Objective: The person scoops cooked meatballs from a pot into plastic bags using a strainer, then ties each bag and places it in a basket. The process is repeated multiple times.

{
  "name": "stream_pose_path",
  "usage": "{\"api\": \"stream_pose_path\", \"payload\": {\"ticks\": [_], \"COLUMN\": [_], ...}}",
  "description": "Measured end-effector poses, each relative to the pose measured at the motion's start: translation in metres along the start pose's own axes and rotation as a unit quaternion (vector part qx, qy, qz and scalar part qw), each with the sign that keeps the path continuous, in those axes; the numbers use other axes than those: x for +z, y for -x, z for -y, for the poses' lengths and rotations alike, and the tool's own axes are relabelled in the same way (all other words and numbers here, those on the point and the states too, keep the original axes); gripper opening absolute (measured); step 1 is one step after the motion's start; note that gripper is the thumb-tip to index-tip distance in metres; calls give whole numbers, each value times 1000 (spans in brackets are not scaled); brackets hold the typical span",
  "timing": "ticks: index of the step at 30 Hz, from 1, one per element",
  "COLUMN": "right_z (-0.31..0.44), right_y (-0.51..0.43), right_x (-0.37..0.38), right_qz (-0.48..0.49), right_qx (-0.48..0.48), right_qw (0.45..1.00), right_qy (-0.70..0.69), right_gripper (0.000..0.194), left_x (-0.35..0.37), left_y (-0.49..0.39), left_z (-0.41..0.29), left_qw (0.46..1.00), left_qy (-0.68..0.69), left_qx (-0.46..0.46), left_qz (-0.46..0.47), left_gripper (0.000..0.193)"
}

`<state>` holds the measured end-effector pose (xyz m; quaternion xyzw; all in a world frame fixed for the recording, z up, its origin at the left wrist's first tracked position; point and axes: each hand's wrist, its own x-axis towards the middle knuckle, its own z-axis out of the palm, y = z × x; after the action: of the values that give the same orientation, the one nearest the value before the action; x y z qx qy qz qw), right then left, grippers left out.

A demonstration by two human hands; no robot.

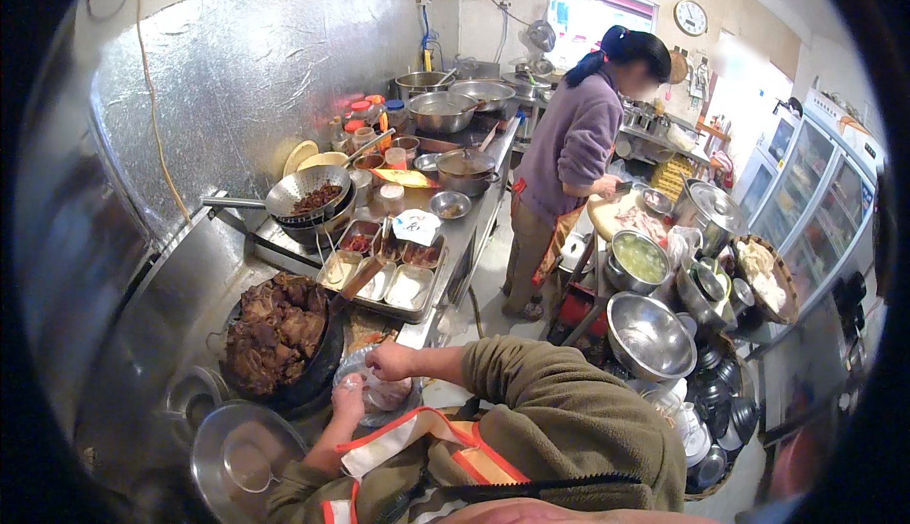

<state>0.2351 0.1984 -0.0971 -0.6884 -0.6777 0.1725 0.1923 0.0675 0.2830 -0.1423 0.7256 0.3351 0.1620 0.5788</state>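
My left hand (348, 397) and my right hand (389, 363) are close together at the rim of a clear plastic bag (370, 417), their fingers pinching its film. Pale pinkish contents, perhaps raw meat, show inside the bag (387, 394), which rests low in front of me. Just left of my hands, a black wok (328, 360) holds a heap of dark brown cooked meat (277, 332). A wooden handle (361, 279) leans across the wok's right side.
Seasoning trays (409, 287) stand beyond the wok, with a perforated strainer (309, 193) behind. A metal basin (245, 453) is at lower left. Across the aisle, a person (576, 133) works at a round board (604, 215). An empty steel bowl (651, 336) and stacked dishes (711, 403) stand at right.
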Motion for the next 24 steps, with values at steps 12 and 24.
{"api": "stream_pose_path", "payload": {"ticks": [12,24], "right_z": [42,11], "right_y": [13,-3], "right_x": [6,33], "right_qz": [3,-43], "right_qx": [31,41], "right_qw": [995,995], "right_qy": [-99,-80], "right_gripper": [33,19], "left_x": [-1,-3], "left_y": [-6,-2], "left_z": [6,9], "left_qw": [981,952], "left_qy": [-179,-287], "left_qx": [32,107], "left_qz": [-61,-32], "left_gripper": [28,19]}}
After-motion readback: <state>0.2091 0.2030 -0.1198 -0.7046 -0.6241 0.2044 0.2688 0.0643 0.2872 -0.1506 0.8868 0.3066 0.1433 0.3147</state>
